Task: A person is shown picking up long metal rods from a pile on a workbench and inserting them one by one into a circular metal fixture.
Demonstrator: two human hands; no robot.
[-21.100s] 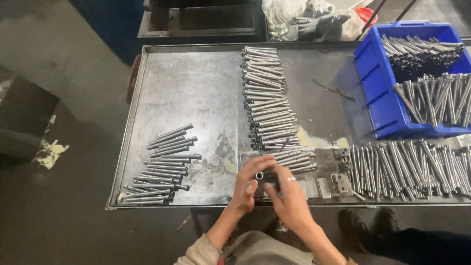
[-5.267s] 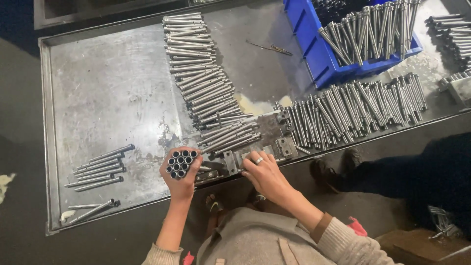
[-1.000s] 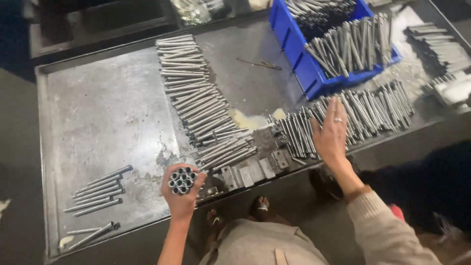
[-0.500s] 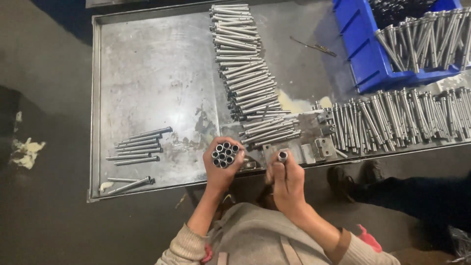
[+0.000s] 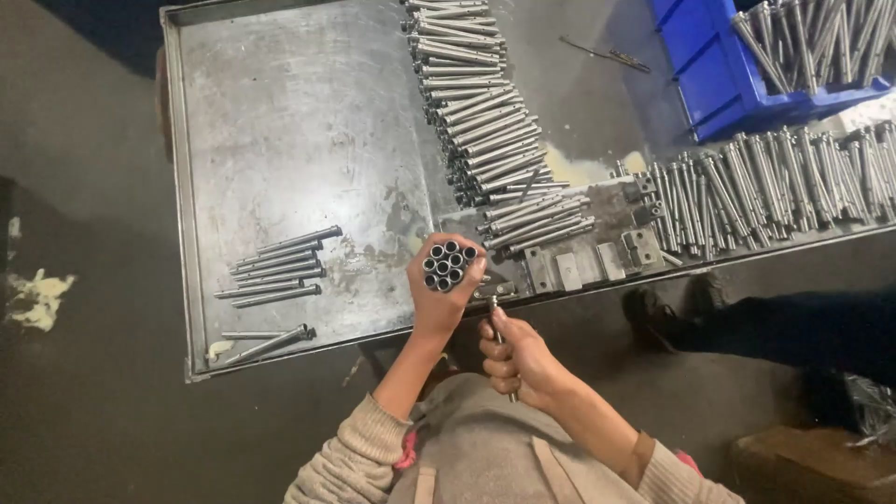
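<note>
Bundle (image 5: 448, 264): a cluster of short grey metal tubes seen end-on, dark hollow bores showing, packed tight in a rough honeycomb; held upright over the near edge of the surface (image 5: 280, 121), a dull, stained steel tray-top with a raised rim. Left hand (image 5: 439, 299): grip closed round the bundle, fingers wrapped about its sides. Right hand (image 5: 518, 359): grip closed in a fist on one rod (image 5: 500, 343), a slim grey piece standing nearly upright, its top end just below the bundle, below the surface edge and over the person's lap. Small row (image 5: 275, 271): a few like rods lying flat at the near left of the surface, two more apart near the corner. Long stack (image 5: 476, 103): many rods laid crosswise in a column running away from the person. Right spread (image 5: 775, 182): rods laid side by side along the near right edge. Blocks (image 5: 583, 266): small flat metal pieces at the near edge between bundle and right spread. Bin (image 5: 719, 75): blue plastic, rectangular, far right, filled with more rods; no label legible. Change from half a second ago: the right hand has dropped lower and closer to the body, the rod now held below the bundle instead of level beside it; the left hand keeps its hold on the bundle.
</note>
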